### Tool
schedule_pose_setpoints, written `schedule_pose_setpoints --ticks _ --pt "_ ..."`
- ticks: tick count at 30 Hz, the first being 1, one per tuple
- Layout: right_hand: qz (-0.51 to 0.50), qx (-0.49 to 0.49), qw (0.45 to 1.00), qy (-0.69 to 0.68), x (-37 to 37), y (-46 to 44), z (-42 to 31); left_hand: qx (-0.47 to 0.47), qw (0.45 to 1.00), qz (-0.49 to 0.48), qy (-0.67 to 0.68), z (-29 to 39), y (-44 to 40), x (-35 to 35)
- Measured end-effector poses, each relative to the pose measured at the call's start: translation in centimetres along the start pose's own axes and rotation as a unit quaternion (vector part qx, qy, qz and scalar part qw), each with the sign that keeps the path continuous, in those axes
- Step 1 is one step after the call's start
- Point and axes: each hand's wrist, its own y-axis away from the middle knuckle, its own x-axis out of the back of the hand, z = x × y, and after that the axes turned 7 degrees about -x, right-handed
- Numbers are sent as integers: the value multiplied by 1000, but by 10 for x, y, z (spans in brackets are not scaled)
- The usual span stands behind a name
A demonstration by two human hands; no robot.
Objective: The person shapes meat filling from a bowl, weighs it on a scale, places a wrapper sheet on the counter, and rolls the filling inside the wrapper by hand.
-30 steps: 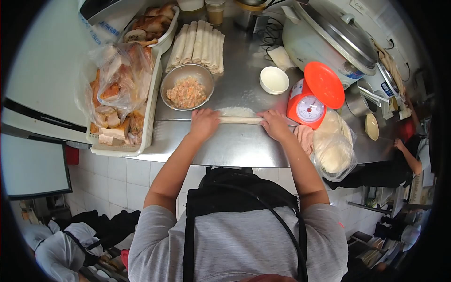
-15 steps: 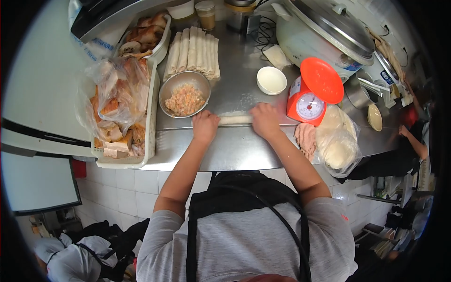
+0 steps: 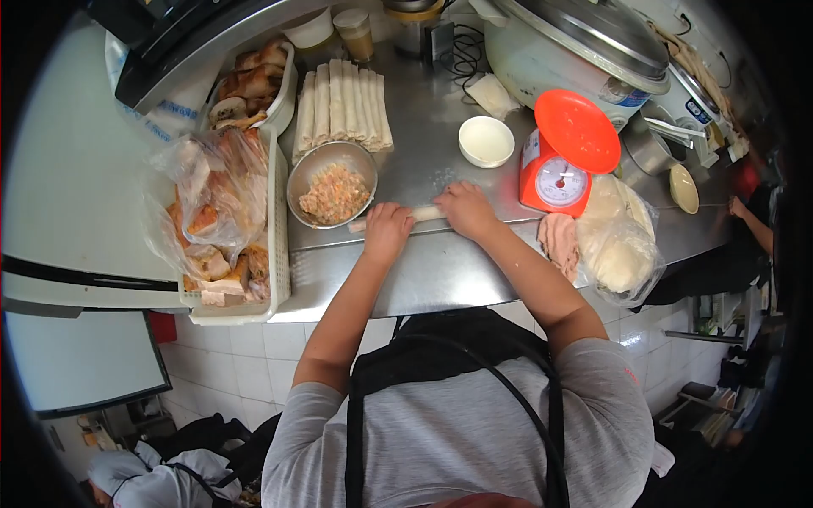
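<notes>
A long pale dough roll (image 3: 429, 213) lies across the steel table in front of me. My left hand (image 3: 389, 230) is closed over its left part, and a short end sticks out past the fingers. The right end is covered by my right hand (image 3: 466, 208), whose fingers curl over it. Just beyond my left hand stands a metal bowl (image 3: 318, 157) with a minced filling (image 3: 335, 195) flecked with orange. Behind that bowl, several similar finished rolls (image 3: 339, 102) are stacked side by side.
On the left, a white basket (image 3: 278, 229) holds meat pieces under plastic. To the right stand a white bowl (image 3: 486, 142), a red kitchen scale (image 3: 559, 161), a pink cloth (image 3: 559, 241) and bagged dough (image 3: 616, 262). A big lidded cooker (image 3: 550, 59) is behind. Other people are nearby.
Both hands have come slightly closer together on the roll, which now lies more slanted, its left end showing beyond my left hand. The whole view has tilted a little.
</notes>
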Motion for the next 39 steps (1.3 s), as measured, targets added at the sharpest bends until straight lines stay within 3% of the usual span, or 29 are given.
schedule_pose_setpoints --ticks 2,6,9,14,15,17,27,33,36,39 --pt "15 46 999 -6 11 4 -9 20 999 -32 18 -6 -5 -2" --pt "10 38 998 -40 -7 -4 3 33 994 -98 44 -15 -11 -4" --pt "-23 34 998 -50 -8 -13 9 33 998 -43 20 -9 -14 -2" --pt "-61 14 998 -22 -8 -25 12 1 999 -39 28 -2 -15 -2" --pt "-31 24 999 -20 -6 -23 6 1 999 -36 31 -3 -16 -3" --pt "30 46 998 -13 0 -16 -7 18 997 -59 48 -6 -18 -5" --pt "-29 47 998 -30 -17 -13 -3 11 987 -134 89 -10 -17 3" --pt "-36 49 998 -23 -10 31 -22 -14 987 -112 112 15 18 18" --pt "-55 36 998 -2 -2 36 -31 -41 998 -17 33 33 20 28" --pt "-125 7 992 -30 2 27 -31 94 981 2 169 54 43 31"
